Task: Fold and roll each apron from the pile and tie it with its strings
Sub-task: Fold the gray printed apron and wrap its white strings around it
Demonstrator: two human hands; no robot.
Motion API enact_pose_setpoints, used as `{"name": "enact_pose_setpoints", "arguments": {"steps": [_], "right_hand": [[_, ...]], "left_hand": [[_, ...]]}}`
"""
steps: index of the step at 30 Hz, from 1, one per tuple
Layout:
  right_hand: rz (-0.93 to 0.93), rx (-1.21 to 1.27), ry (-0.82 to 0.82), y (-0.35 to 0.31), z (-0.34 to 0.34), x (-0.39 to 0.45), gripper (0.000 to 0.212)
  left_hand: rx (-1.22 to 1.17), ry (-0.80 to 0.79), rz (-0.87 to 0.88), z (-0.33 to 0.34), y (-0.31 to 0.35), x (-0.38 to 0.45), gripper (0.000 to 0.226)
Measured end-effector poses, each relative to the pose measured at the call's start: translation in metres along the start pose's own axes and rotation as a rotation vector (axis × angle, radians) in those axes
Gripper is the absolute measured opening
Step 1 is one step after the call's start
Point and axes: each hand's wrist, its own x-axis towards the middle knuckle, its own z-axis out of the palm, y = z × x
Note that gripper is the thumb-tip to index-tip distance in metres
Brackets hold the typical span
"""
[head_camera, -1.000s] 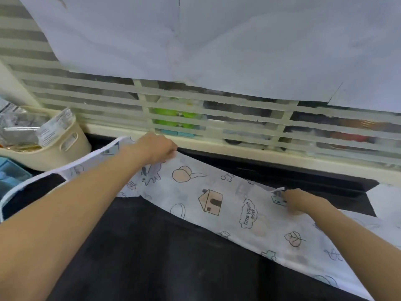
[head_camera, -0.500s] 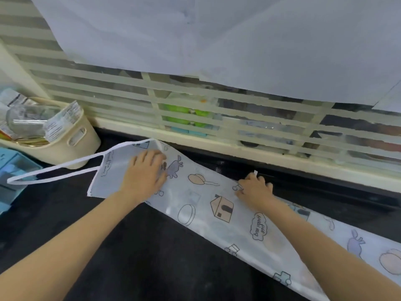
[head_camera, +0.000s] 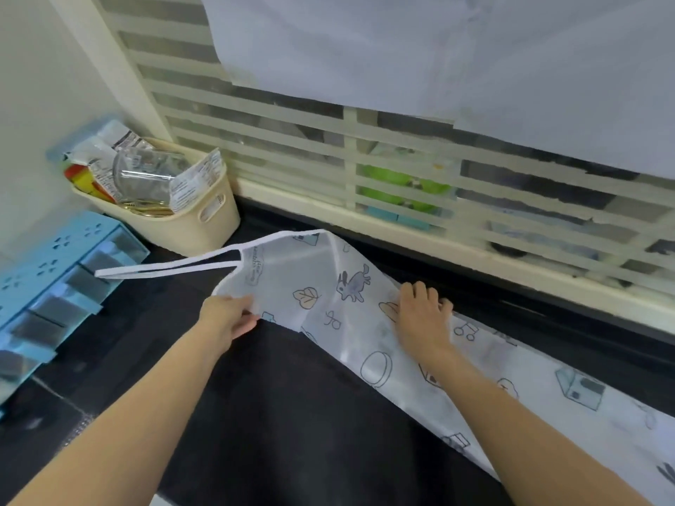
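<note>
A white apron (head_camera: 321, 283) printed with small cartoon pictures lies folded into a long strip across the dark counter (head_camera: 285, 414), running from the upper middle down to the right edge. Its white neck strap (head_camera: 164, 269) loops out to the left. My left hand (head_camera: 230, 315) pinches the near left corner of the strip and lifts it slightly off the counter. My right hand (head_camera: 422, 315) lies flat with spread fingers on the strip's far edge, pressing it down.
A cream basket (head_camera: 190, 220) with packets and a glass stands at the back left. A light blue drawer unit (head_camera: 47, 286) sits at the left edge. A slatted window with paper sheets taped over it rises behind the counter.
My left hand has gone from pressing flat on the apron's end to pinching its near corner and lifting it. My right hand has slid left along the strip. The view has turned left.
</note>
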Motion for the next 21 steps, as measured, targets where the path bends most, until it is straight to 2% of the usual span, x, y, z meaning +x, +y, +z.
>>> {"name": "enact_pose_setpoints", "arguments": {"steps": [1, 5, 7, 8, 10, 12, 14, 15, 17, 19, 21], "right_hand": [[-0.009, -0.001, 0.036, 0.001, 0.006, -0.003, 0.026], [-0.092, -0.003, 0.17, 0.0, 0.02, -0.012, 0.02], [-0.089, 0.023, 0.113, -0.008, 0.013, -0.011, 0.023], [-0.064, 0.031, 0.047, -0.013, 0.007, -0.009, 0.027], [-0.04, 0.06, -0.021, -0.021, -0.004, 0.0, 0.029], [-0.033, 0.106, 0.003, -0.037, -0.02, 0.009, 0.029], [-0.054, 0.194, -0.018, -0.052, -0.03, 0.017, 0.042], [-0.068, 0.266, -0.07, -0.057, -0.034, 0.017, 0.053], [-0.086, 0.287, -0.138, -0.054, -0.04, 0.01, 0.072], [-0.079, 0.171, -0.1, -0.031, -0.039, -0.008, 0.076], [-0.027, 0.066, -0.038, 0.011, -0.035, -0.037, 0.071]], "left_hand": [[-0.008, 0.005, 0.038, -0.008, 0.003, 0.004, 0.005], [0.009, 0.13, 0.207, -0.047, 0.014, 0.022, 0.006], [0.049, 0.156, 0.265, -0.049, 0.015, 0.025, 0.023], [0.131, 0.218, 0.308, -0.043, 0.014, 0.023, 0.032], [0.439, 0.395, 0.503, -0.023, 0.009, 0.008, 0.05], [0.805, 0.449, 0.827, 0.001, -0.001, -0.008, 0.069], [1.197, 0.478, 1.08, 0.023, -0.01, -0.021, 0.079], [1.351, 0.432, 1.159, 0.035, -0.016, -0.03, 0.078], [1.498, 0.129, 1.212, 0.063, -0.032, -0.055, 0.068], [1.581, -0.174, 1.272, 0.087, -0.058, -0.071, 0.064], [1.714, -0.433, 1.187, 0.1, -0.08, -0.076, 0.065]]}}
